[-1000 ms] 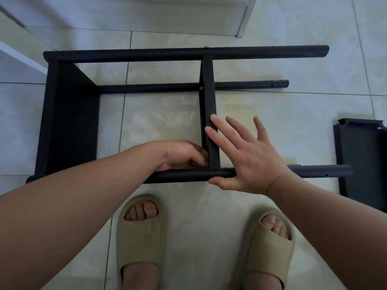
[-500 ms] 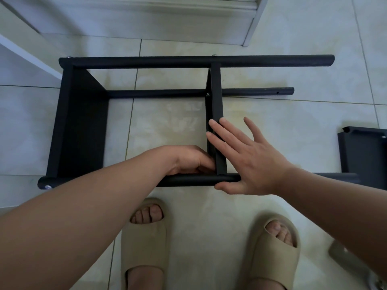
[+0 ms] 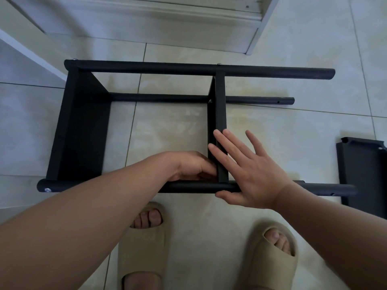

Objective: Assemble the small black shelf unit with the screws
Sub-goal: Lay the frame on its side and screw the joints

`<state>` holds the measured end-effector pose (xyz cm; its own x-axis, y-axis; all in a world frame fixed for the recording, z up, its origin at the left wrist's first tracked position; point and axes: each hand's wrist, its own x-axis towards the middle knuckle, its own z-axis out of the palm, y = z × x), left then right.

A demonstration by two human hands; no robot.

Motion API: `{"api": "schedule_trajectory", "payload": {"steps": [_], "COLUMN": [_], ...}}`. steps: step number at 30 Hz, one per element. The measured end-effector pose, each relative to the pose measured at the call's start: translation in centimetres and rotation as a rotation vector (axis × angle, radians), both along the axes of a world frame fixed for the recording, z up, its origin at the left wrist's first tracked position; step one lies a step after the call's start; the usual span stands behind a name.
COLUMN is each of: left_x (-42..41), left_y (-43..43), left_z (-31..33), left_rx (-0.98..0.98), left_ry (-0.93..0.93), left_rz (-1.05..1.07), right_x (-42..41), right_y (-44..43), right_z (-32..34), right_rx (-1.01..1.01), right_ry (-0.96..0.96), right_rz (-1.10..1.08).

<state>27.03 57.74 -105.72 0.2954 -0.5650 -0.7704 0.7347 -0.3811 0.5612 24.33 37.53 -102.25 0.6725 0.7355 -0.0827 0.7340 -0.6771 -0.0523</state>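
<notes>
The black shelf unit (image 3: 188,69) lies on its side on the tiled floor, with one end panel (image 3: 83,130) and a middle panel (image 3: 219,105) fixed between its poles. A screw head (image 3: 47,190) shows at the left end of the near pole (image 3: 192,187). My left hand (image 3: 190,164) is tucked into the corner where the middle panel meets the near pole; its fingers are curled and their tips are hidden. My right hand (image 3: 247,172) lies flat with straight fingers against the middle panel's right side and over the near pole.
A loose black panel (image 3: 364,174) lies on the floor at the right edge. White furniture (image 3: 167,24) stands along the far side. My feet in beige sandals (image 3: 142,248) (image 3: 270,260) are just in front of the near pole.
The view has tilted up a little, so the shelf sits lower in the frame. Both hands stay at the same joint; the right fingers have slid slightly along the middle panel.
</notes>
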Motion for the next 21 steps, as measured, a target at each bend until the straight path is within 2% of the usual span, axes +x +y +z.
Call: {"api": "schedule_trajectory", "payload": {"steps": [11, 16, 21], "left_x": [-0.1, -0.1, -0.12], "left_y": [0.18, -0.15, 0.02], "left_z": [-0.66, -0.27, -0.32], "left_rx": [-0.067, -0.017, -0.033], "left_ry": [0.077, -0.012, 0.033], "left_rz": [0.049, 0.009, 0.05], "right_x": [0.0, -0.02, -0.04], "right_y": [-0.13, -0.17, -0.2], "right_z": [0.13, 0.09, -0.13], "right_rx": [-0.021, -0.022, -0.008], "right_ry": [0.027, 0.022, 0.007], "right_rz": [0.007, 0.004, 0.002]}}
